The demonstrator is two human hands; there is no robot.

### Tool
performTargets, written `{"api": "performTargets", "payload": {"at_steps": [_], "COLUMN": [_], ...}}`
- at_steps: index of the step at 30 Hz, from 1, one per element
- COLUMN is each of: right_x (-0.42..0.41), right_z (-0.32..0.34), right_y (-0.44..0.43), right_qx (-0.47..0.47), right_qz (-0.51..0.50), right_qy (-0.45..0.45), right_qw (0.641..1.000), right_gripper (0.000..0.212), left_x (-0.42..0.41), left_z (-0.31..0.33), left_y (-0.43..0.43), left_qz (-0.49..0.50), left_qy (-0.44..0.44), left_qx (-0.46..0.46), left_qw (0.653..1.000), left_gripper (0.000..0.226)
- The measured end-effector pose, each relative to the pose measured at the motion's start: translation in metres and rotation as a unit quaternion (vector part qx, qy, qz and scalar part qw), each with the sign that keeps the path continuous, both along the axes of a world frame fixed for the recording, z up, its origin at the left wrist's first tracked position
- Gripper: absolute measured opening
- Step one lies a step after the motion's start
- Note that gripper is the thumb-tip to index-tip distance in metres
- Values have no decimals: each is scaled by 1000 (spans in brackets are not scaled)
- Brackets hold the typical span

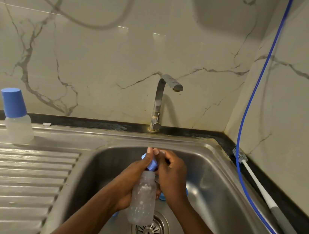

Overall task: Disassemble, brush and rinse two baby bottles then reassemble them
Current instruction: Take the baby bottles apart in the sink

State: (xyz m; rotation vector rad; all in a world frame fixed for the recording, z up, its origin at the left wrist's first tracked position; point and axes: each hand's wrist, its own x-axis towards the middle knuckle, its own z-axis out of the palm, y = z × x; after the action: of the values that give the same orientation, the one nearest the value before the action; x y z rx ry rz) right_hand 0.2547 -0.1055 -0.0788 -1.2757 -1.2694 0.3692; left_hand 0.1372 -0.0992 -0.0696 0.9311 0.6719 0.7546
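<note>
Sink (211, 173), one capped bottle (18, 128), one held bottle (142, 199), one brush (259, 183)

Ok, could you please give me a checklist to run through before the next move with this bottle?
1. Left hand holds bottle over sink: ok.
2. Blue ring off the neck: cannot tell, it sits tilted.
3. Right hand grip on ring: cannot tell.
4. Tap running: not ok, no water visible.
5. Brush ready on right counter: ok.
6. Second bottle taken apart: not ok, cap on.
</note>
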Motion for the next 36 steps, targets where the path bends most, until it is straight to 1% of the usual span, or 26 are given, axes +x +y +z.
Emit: {"api": "performTargets", "payload": {"at_steps": [3, 6, 10, 13, 14, 16, 17, 18, 19, 20, 22, 24, 26, 27, 28, 29, 31, 33, 35, 36], "right_x": [1, 1, 1, 2, 1, 5, 9, 13, 16, 19, 29, 37, 41, 40, 36, 30, 18, 11, 6, 4], "right_z": [2, 5, 15, 19, 18, 20, 20, 16, 12, 8, -3, -5, 0, 5, 7, 9, 10, 11, 11, 10], "right_y": [2, 5, 2, 1, 2, 3, 4, 6, 6, 6, 4, 3, 4, 2, 0, -4, -11, -9, -7, -7], "right_qx": [-1, -18, -38, -119, -151, -195, -195, -179, -156, -135, -118, -108, -71, -61, -75, -105, -156, -136, -95, -81], "right_qz": [-28, -40, -24, 20, 21, 11, 4, 5, 4, -2, -2, 14, -9, -11, 10, 44, 106, 124, 116, 111], "right_qy": [-19, -9, 43, 141, 195, 321, 352, 345, 315, 270, 164, 83, 2, -17, -21, -25, -54, -113, -187, -209], "right_qw": [999, 999, 998, 983, 969, 927, 915, 921, 936, 953, 979, 991, 997, 998, 997, 993, 981, 976, 971, 968], "right_gripper": [20, 22, 27, 31, 32, 41, 44, 43, 40, 37, 26, 13, 14, 12, 7, 10, 30, 44, 47, 46], "left_x": [10, 14, 8, 3, 2, 3, 5, 7, 8, 8, 1, -14, -31, -36, -40, -41, -39, -36, -34, -33], "left_z": [3, 8, 10, 6, 6, 8, 8, 9, 8, 9, 10, 13, 14, 11, 8, 4, -2, -2, -1, 0], "left_y": [-7, -11, -6, -2, -2, -4, -6, -8, -9, -11, -9, 4, 15, 20, 21, 21, 22, 23, 23, 21], "left_qz": [32, 72, 48, 34, 26, 2, -14, -30, -40, -42, -11, 29, 49, 56, 60, 52, -4, -58, -79, -84], "left_qy": [3, 7, 108, 160, 179, 217, 216, 204, 189, 181, 165, 118, 54, 53, 72, 106, 147, 161, 177, 186], "left_qx": [46, 108, 192, 270, 303, 356, 363, 355, 339, 319, 268, 184, 114, 106, 103, 106, 111, 104, 83, 75], "left_qw": [998, 991, 974, 949, 936, 909, 906, 912, 921, 929, 949, 975, 991, 991, 990, 987, 983, 980, 977, 976], "left_gripper": [57, 47, 49, 49, 49, 48, 47, 45, 44, 43, 47, 57, 65, 71, 74, 76, 75, 77, 76, 75]}}
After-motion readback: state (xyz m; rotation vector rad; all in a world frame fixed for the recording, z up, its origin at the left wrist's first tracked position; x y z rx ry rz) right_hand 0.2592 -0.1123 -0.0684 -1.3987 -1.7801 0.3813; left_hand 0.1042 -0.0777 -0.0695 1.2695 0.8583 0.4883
